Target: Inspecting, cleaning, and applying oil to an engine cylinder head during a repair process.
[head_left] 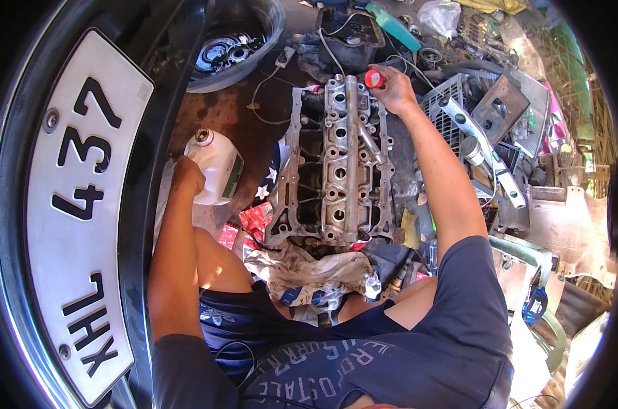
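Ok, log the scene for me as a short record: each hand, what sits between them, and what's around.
Left hand: holds the white jug, whose mouth seems uncapped
Right hand: holds the red cap, near the far right corner of the engine part
Between hands: metal engine part with a row of round holes
Near side of part: crumpled cloth
Far left: gray tub with metal parts inside
Left edge: white license plate

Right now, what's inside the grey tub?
Metal parts, shiny and dark in places, lie in the tub. Its bottom beneath them is covered, so I can't tell what else is there.
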The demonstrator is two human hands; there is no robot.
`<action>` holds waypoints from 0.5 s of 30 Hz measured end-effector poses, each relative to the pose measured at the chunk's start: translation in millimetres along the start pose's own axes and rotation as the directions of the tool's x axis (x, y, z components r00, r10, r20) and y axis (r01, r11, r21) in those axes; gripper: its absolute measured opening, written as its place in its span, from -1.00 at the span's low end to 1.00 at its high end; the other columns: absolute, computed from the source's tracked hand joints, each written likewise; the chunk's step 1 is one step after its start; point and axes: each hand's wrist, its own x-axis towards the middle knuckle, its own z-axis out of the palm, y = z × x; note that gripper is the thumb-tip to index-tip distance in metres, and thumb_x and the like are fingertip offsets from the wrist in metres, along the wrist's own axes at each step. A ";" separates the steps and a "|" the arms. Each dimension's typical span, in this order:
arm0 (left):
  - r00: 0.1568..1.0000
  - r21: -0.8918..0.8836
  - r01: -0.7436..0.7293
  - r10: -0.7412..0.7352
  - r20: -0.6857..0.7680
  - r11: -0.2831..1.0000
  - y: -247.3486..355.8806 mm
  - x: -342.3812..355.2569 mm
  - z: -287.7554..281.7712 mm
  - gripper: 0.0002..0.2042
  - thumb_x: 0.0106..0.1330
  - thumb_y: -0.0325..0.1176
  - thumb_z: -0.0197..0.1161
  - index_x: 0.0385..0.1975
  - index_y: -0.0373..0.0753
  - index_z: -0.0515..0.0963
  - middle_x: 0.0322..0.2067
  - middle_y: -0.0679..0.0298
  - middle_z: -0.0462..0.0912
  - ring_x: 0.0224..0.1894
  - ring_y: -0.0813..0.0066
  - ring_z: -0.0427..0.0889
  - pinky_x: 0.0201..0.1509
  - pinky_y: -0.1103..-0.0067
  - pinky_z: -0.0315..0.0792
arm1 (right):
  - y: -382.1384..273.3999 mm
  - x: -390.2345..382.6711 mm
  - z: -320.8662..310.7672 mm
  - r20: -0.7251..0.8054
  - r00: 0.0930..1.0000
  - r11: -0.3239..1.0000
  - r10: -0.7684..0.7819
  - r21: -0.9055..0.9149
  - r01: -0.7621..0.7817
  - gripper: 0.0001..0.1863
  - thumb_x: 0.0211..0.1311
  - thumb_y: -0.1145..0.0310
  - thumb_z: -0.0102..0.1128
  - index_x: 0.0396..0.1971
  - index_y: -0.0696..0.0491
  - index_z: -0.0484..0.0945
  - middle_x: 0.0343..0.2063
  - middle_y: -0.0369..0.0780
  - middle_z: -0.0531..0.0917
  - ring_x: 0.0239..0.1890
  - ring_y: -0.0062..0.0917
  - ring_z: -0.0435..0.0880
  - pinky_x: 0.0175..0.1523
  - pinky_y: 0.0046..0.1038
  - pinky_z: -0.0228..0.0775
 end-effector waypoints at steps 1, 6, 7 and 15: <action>1.000 -0.007 -0.002 0.002 -0.002 1.000 2.7 -0.4 -0.8 -0.57 0.00 -0.63 0.18 -0.05 -0.50 0.35 -0.02 -0.24 0.48 0.09 0.00 0.48 0.14 0.37 0.40 | 0.4 -1.1 -1.2 0.002 1.000 1.000 0.001 -0.003 -0.001 -0.44 -0.22 0.48 0.35 -0.04 0.04 0.54 -0.17 -0.06 0.61 -0.11 -0.19 0.59 0.03 -0.37 0.43; 0.998 -0.020 -0.040 0.039 -0.045 0.999 -7.8 4.3 3.4 -0.56 0.00 -0.63 0.18 -0.04 -0.49 0.33 -0.02 -0.24 0.48 0.09 -0.01 0.48 0.14 0.36 0.39 | -4.7 -0.1 4.7 0.015 1.000 1.000 -0.013 -0.028 0.013 -0.45 -0.22 0.53 0.29 -0.05 0.03 0.55 -0.20 -0.07 0.61 -0.14 -0.21 0.60 0.01 -0.38 0.43; 0.999 -0.028 -0.021 0.020 -0.040 0.999 -8.5 4.6 4.0 -0.56 0.02 -0.61 0.17 -0.03 -0.49 0.32 -0.02 -0.23 0.48 0.09 -0.02 0.48 0.14 0.36 0.39 | -5.3 0.8 5.4 0.017 1.000 0.999 -0.015 -0.028 0.016 -0.45 -0.22 0.53 0.29 -0.05 0.03 0.55 -0.20 -0.07 0.61 -0.14 -0.21 0.60 0.01 -0.38 0.43; 1.000 -0.044 0.006 -0.007 -0.022 0.999 -3.4 -2.7 -0.6 -0.58 0.09 -0.59 0.11 0.00 -0.49 0.27 0.00 -0.23 0.46 0.09 -0.06 0.47 0.17 0.32 0.35 | -16.0 5.6 2.7 0.126 0.991 0.995 -0.046 -0.077 0.056 -0.42 -0.23 0.61 0.22 -0.02 0.05 0.54 -0.14 -0.10 0.59 -0.07 -0.22 0.57 0.05 -0.40 0.40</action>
